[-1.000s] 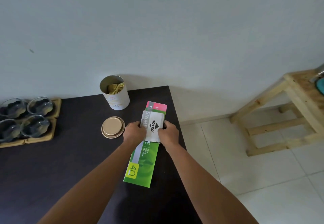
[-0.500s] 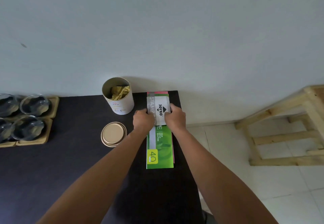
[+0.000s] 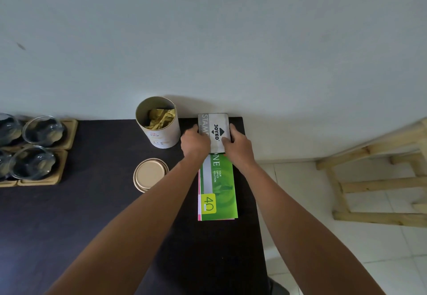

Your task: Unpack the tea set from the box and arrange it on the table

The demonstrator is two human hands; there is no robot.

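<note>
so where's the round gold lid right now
In the head view the round gold lid lies flat on the dark table, just in front of the open cylindrical tin, left of the left forearm.

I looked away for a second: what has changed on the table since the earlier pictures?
Both hands, left and right, still gripping the grey Joyko box, slid it and the green packet under it toward the wall, straightening them. The open tin, its lid and the glass cups stayed put.

I'm standing in what looks like a plain room at home — bare pale wall (image 3: 231, 40), white tiled floor (image 3: 312, 237), a rough unpainted wooden stool (image 3: 374, 170) off to my right. My dark table (image 3: 80, 225) holds household things — glass cups on wooden coasters (image 3: 39, 149), an open tea canister (image 3: 159, 121).
</note>
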